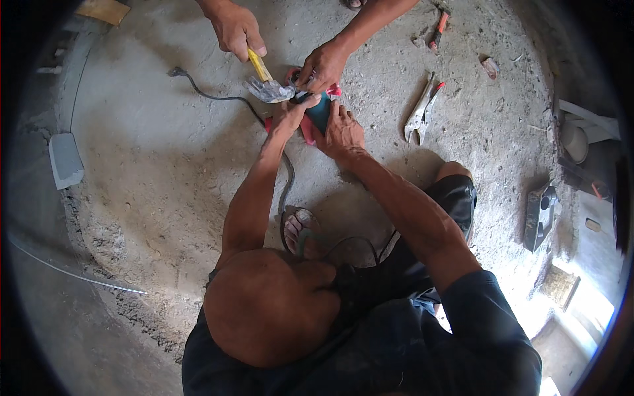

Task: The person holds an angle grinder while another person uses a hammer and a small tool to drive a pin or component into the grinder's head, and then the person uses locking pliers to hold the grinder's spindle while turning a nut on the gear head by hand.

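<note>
A teal and red power tool (pixel 319 111) lies on the dusty concrete floor, its black cable (pixel 218 98) trailing off to the left. My left hand (pixel 287 119) grips its left side and my right hand (pixel 341 134) presses on its right side. From the top edge, another person's hand (pixel 236 30) holds a yellow-handled tool (pixel 259 65) with its metal head (pixel 269 90) against the power tool's front. That person's other hand (pixel 322 66) pinches the same spot. My sandalled foot (pixel 298 228) sits just below.
Locking pliers (pixel 422 109) lie to the right of the hands, with a red-handled tool (pixel 438 28) farther up. A grey block (pixel 66 158) lies at the left and a metal box-like object (pixel 540 214) at the right. A thin white wire (pixel 72 272) crosses the lower left.
</note>
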A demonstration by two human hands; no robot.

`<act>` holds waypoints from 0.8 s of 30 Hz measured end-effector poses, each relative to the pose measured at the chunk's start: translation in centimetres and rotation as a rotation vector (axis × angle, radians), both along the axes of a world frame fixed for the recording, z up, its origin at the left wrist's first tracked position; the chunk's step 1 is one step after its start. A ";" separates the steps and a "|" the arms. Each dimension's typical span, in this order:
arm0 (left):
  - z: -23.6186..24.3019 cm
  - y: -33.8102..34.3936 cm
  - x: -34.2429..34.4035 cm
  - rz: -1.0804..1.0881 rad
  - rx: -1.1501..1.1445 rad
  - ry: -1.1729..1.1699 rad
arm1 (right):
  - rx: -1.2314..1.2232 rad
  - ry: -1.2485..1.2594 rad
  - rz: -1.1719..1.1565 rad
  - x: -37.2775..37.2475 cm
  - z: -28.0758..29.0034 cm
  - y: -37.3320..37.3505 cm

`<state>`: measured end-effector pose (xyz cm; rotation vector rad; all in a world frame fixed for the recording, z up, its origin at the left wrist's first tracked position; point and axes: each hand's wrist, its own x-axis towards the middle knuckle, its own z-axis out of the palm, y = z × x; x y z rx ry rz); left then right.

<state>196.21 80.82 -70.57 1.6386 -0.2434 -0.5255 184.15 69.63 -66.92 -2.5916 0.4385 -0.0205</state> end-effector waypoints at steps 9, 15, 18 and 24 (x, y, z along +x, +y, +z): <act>-1.0 0.1 0.3 0.030 0.052 -0.029 | 0.027 0.118 0.005 0.1 0.7 -0.1; -1.5 0.0 0.7 0.022 0.048 -0.069 | 0.030 0.117 0.012 0.1 0.8 -0.2; -2.1 0.1 0.9 0.008 -0.048 -0.048 | 0.027 0.153 0.014 0.2 0.8 -0.2; -4.6 0.0 1.6 0.086 0.073 0.010 | 0.064 0.160 -0.008 0.4 0.8 0.0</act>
